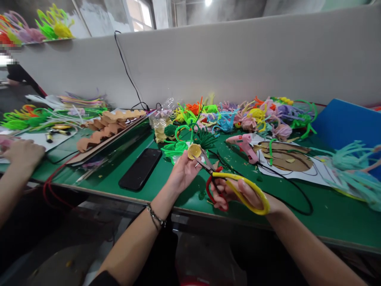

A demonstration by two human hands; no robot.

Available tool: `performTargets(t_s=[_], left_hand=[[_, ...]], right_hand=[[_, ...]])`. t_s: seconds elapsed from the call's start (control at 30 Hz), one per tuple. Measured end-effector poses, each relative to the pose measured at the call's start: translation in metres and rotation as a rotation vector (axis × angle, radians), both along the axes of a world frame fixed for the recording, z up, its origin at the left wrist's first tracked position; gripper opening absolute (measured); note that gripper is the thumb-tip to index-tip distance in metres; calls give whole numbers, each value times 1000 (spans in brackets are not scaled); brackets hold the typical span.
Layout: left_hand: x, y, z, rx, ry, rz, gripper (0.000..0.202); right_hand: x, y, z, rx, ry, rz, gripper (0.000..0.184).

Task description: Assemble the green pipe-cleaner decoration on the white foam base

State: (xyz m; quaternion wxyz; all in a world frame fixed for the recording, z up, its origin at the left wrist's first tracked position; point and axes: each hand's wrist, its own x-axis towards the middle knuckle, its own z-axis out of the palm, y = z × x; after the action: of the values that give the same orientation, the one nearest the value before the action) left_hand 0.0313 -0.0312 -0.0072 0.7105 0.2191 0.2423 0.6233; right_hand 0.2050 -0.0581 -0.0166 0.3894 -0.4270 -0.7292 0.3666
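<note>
Between the fingers of my left hand is a small round yellow cup-like piece, held above the front part of the table. My right hand grips scissors with one yellow and one red handle. The blades reach up to the right edge of the yellow piece; whether they are cutting into it I cannot tell. Just behind my left hand lie green pipe cleaners and a dark green tufted piece. A black phone rests flat to the left of my hands.
A pink glue gun with a black cord lies right of my hands, beside white paper with cardboard. Colourful pipe-cleaner bundles line the back. Brown scalloped cardboard stands left. Another person's hand is at the far left.
</note>
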Motion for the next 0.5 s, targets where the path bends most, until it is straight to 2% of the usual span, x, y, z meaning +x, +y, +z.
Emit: performTargets(t_s=[0.07, 0.1, 0.13, 0.2, 0.3, 0.4, 0.5], left_hand=[[0, -1, 0, 14, -5, -10, 22], [0, -1, 0, 15, -13, -13, 21], [0, -1, 0, 13, -21, -15, 21], [-1, -1, -1, 8, -25, -19, 20], [-1, -1, -1, 16, -1, -25, 18], [-2, 1, -3, 57, 14, -26, 18], [-3, 1, -4, 106, 20, -25, 20]], right_hand=[[-3, 0, 2, 78, -4, -193, 41], [-5, -1, 5, 89, -4, -219, 42], [-7, -2, 9, 70, 0, -183, 44], [-9, -5, 16, -59, 23, 41, 52], [-9, -6, 21, -354, 132, 412, 58], [-9, -3, 17, -553, 261, 562, 58], [-12, -2, 16, -632, 332, 614, 56]])
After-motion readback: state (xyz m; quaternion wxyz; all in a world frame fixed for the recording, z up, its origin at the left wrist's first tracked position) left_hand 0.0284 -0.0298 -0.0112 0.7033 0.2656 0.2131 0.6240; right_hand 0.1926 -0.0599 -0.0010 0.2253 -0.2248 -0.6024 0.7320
